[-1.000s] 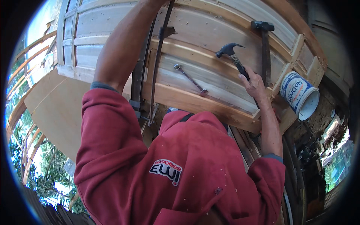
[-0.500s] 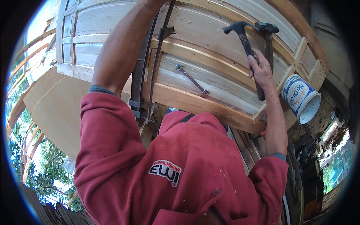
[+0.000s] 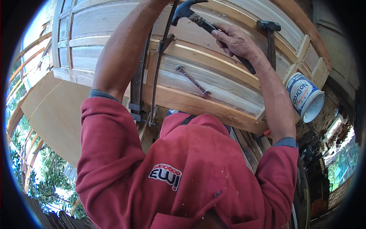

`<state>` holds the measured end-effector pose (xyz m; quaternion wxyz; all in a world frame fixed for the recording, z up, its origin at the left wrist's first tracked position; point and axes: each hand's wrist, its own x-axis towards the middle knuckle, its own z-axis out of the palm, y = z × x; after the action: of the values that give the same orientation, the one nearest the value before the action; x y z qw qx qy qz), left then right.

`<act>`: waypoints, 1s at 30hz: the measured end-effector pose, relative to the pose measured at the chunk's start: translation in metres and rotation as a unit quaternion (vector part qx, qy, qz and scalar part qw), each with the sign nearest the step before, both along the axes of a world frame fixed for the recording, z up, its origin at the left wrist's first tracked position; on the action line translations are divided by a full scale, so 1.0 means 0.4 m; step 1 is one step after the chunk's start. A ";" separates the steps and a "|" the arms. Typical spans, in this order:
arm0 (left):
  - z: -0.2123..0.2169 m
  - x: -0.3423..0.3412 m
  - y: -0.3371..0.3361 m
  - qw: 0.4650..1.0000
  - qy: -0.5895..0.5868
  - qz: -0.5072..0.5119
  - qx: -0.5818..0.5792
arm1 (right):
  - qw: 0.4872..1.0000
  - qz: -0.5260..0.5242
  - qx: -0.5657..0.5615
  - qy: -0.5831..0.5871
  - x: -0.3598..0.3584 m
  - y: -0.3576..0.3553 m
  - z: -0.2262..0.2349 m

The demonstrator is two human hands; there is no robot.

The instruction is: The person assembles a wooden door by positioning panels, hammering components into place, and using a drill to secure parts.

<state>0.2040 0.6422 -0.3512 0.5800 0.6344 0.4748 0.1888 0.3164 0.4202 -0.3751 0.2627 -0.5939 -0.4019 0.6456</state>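
Black-handled claw hammer (image 3: 207, 27) with a dark steel head sits gripped tight in the right hand (image 3: 236, 40) fingers.

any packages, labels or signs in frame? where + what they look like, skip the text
Tub: lying on its side at the right end of the wooden panel; round, white with blue print, open mouth facing lower right.
Logo patch: on the chest of the red sweatshirt; white letters, dark outline.

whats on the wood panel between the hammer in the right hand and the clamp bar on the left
In the head view, a metal wrench lies loose on the wooden panel between the hammer in the right hand and the clamp bar.
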 end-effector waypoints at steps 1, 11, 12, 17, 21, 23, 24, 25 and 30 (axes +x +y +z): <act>0.001 -0.005 0.004 1.000 0.003 0.008 0.009 | 1.000 -0.005 -0.002 0.008 -0.002 0.005 0.010; 0.000 -0.003 0.003 0.996 -0.065 0.010 -0.057 | 0.996 0.081 -0.010 -0.027 -0.041 -0.015 0.025; 0.003 -0.007 0.006 0.997 -0.060 0.007 -0.042 | 0.997 0.074 -0.016 -0.015 -0.044 -0.009 0.027; -0.006 -0.020 0.018 0.999 -0.047 0.015 -0.017 | 0.998 -0.013 -0.028 0.050 -0.060 -0.023 0.063; -0.005 -0.001 0.006 0.998 0.022 0.006 0.056 | 1.000 -0.008 -0.017 0.000 -0.064 -0.058 0.058; 0.001 0.001 0.004 1.000 -0.011 0.006 0.008 | 1.000 -0.010 -0.017 -0.002 -0.054 -0.059 0.057; -0.001 0.000 0.005 1.000 -0.012 0.010 0.010 | 1.000 -0.010 -0.016 -0.003 -0.050 -0.057 0.059; -0.002 -0.003 0.006 1.000 -0.012 0.014 0.012 | 0.999 -0.028 -0.015 0.003 -0.047 -0.056 0.064; 0.010 0.003 -0.002 0.998 0.035 0.012 0.047 | 0.995 -0.088 -0.025 0.042 -0.074 -0.057 0.049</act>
<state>0.2050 0.6414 -0.3470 0.5303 0.6615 0.4930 0.1952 0.2867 0.3974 -0.3556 0.3204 -0.6056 -0.3206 0.6541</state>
